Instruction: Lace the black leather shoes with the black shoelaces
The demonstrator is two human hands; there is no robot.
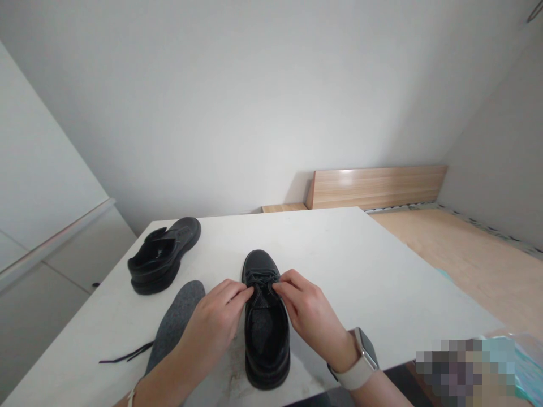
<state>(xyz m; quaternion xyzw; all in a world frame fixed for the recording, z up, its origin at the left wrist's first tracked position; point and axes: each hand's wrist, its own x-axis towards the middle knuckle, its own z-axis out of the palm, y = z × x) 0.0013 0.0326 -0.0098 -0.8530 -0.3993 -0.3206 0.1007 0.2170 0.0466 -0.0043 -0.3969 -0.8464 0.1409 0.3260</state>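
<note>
A black lace-up shoe [266, 350] stands at the front middle of the white table, its toe pointing away from me. Dark laces [262, 277] cross over its tongue. My left hand [218, 314] pinches the left side of the lacing, thumb and fingers closed together. On the opposite side, my right hand [311, 311] is closed in a similar pinch. Whether a lace end lies between the fingertips is too dark to tell. Left of my left hand lies a grey insole [180, 311], partly covered by my forearm. A loose black lace [127, 357] sticks out beside it.
Another black shoe [163, 254] rests at the table's back left, its tongue raised. White cabinets [55, 282] flank the left side. To the right are a wooden headboard [377, 186] and a bed board [466, 254]. Some teal plastic [528, 367] shows at the lower right, beside a blurred patch.
</note>
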